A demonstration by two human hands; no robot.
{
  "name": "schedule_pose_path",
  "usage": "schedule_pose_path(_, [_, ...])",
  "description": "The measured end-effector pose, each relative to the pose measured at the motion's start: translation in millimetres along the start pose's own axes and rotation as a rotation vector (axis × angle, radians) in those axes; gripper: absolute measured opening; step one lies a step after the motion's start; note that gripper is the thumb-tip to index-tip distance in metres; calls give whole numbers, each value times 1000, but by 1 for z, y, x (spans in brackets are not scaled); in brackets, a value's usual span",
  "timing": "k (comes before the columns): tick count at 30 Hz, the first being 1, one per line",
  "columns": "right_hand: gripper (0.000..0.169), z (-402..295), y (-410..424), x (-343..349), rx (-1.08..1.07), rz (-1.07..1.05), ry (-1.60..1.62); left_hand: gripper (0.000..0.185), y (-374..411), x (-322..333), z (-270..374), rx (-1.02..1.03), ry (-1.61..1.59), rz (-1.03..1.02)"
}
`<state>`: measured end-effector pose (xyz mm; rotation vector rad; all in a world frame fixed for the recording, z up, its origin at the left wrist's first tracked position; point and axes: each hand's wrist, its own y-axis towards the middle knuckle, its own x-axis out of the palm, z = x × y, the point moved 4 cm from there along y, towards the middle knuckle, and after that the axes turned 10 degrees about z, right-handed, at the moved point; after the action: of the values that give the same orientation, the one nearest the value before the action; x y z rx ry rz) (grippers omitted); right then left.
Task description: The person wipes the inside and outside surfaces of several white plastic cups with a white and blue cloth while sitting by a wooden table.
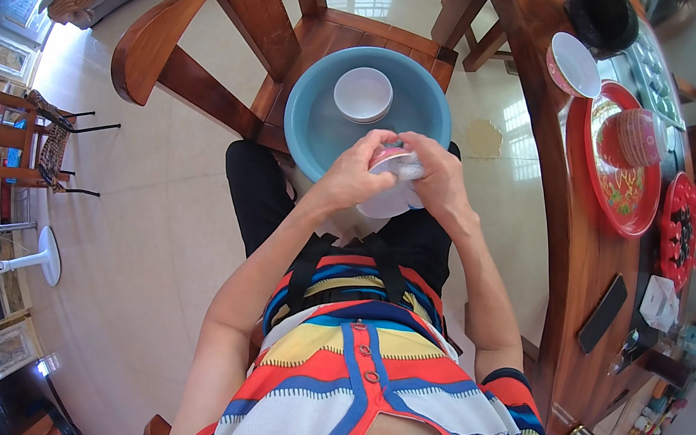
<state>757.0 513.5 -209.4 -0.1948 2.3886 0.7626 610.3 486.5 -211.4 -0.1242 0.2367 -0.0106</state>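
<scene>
My left hand [355, 174] grips the rim of a white bowl [384, 203] with a pink outside, held tilted just over the near edge of a blue plastic basin [298, 124]. My right hand [439, 181] is on the other side of that bowl, pressing a whitish, blurred cloth or scrubber [410, 169] to its rim. Inside the basin, white bowls [363, 93], apparently stacked, sit beyond my hands. The basin rests on the seat of a wooden chair [351, 27]. My fingers hide part of the held bowl.
To the right, a wooden table [550, 147] holds a single bowl [573, 65], a red tray [644, 220] with stacked pink bowls [639, 137], a dark pot [601, 18] and a phone [603, 314]. A wet patch [485, 137] marks the floor. A white fan [48, 255] stands at left.
</scene>
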Motion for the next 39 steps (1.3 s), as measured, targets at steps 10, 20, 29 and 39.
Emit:
schedule_pose_path(10, [32, 26, -29, 44, 591, 348, 422, 50, 4, 1, -23, -112, -552, 409])
schedule_pose_path(20, [57, 13, -55, 57, 1044, 59, 851, 48, 3, -8, -44, -143, -575, 653])
schedule_pose_path(29, [84, -51, -4, 1, -83, 95, -10, 40, 14, 4, -72, -22, -314, 130])
schedule_pose_path(39, [40, -7, -7, 26, 197, 199, 163, 61, -2, -1, -30, -143, -461, 148])
